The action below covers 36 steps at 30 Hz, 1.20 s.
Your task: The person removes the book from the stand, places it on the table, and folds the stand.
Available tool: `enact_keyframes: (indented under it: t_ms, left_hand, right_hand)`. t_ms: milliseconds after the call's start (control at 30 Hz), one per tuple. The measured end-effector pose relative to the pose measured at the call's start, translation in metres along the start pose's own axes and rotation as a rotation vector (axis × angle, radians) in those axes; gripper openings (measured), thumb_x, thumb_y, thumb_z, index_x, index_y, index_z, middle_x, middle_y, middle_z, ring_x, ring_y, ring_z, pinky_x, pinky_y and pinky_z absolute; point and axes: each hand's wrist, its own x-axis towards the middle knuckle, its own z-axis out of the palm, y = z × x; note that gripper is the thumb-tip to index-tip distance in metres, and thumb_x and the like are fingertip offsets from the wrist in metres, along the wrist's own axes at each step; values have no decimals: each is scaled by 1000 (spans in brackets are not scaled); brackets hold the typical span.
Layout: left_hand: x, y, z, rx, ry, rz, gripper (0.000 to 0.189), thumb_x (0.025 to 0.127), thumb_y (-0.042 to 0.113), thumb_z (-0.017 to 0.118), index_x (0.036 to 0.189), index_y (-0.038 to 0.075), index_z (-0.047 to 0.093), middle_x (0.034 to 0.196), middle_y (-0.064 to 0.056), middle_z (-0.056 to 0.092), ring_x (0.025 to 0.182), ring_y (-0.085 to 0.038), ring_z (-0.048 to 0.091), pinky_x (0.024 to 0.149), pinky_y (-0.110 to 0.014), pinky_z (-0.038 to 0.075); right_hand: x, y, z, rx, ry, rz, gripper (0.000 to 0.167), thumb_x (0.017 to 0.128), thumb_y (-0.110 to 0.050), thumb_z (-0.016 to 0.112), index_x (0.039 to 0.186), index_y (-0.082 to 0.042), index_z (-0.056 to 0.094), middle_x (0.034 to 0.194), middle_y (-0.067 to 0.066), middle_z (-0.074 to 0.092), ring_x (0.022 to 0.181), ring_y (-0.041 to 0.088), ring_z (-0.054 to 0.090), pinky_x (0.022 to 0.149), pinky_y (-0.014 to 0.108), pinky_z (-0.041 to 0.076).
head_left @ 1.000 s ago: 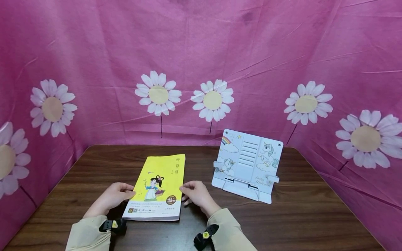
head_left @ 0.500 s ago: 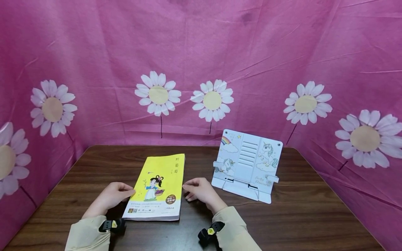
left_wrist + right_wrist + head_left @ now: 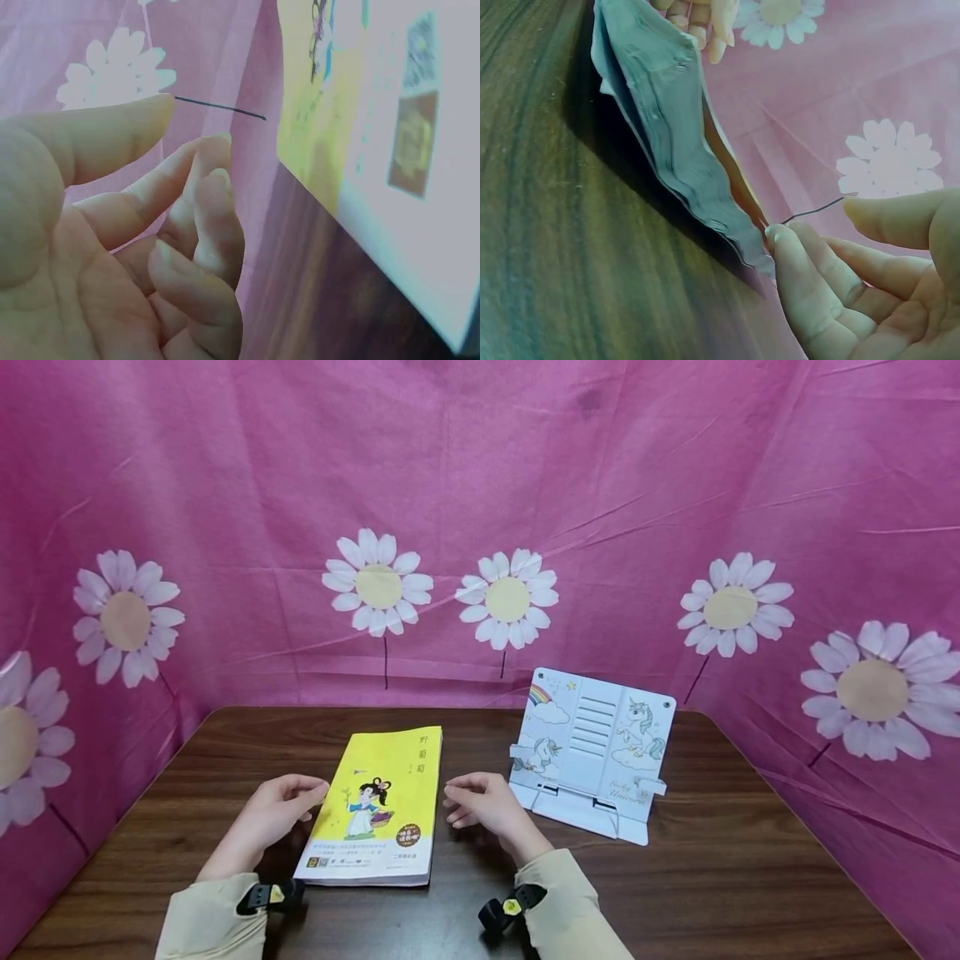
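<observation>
A yellow paperback book (image 3: 356, 814) with a cartoon girl on its cover lies flat on the table, its pages (image 3: 667, 112) facing the right wrist camera. At its left edge is my left hand (image 3: 270, 818), fingers loosely bent, thumb apart from them; the left wrist view shows a gap between hand (image 3: 127, 225) and book. My right hand (image 3: 491, 814) hovers just right of the book, holding nothing, with thumb and fingers (image 3: 802, 277) separated. Farther right stands a white book stand (image 3: 592, 756) with unicorn pictures, tilted back, with side clips and a wire holder at its foot.
The dark wooden table (image 3: 720, 868) carries both things. Behind it and along its sides hangs a pink cloth (image 3: 480, 468) printed with white daisies. Each wrist wears a black strap (image 3: 270, 896) over a beige sleeve.
My right hand has let go of the book's right edge and drawn away to the right. My left hand has slid farther up beside the left edge. The book has barely shifted.
</observation>
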Motion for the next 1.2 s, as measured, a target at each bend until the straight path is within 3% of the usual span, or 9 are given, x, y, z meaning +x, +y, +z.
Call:
enact_keyframes:
  t_ms: [567, 933, 1200]
  left_hand:
    - [-4, 11, 7, -74, 70, 56, 44, 100, 29, 58, 130, -4, 58, 112, -20, 65, 91, -24, 61, 75, -31, 50]
    - [-6, 18, 12, -84, 95, 96, 42, 100, 27, 58, 128, -5, 58, 113, -24, 65, 96, -27, 62, 80, -34, 55]
    - [-7, 22, 15, -56, 115, 118, 41, 99, 27, 59, 127, -3, 60, 108, -19, 65, 88, -20, 56, 71, -26, 47]
  right_hand:
    - [-4, -14, -13, 37, 65, -50, 36, 98, -14, 60, 121, 13, 61, 105, 32, 69, 68, 14, 70, 69, 34, 61]
    - [-7, -21, -26, 79, 140, -46, 33, 97, -13, 62, 120, 10, 62, 100, 27, 70, 70, 17, 71, 72, 36, 61]
    - [-9, -25, -35, 113, 196, -62, 32, 97, -10, 60, 120, 11, 62, 96, 21, 72, 66, 12, 68, 68, 28, 60]
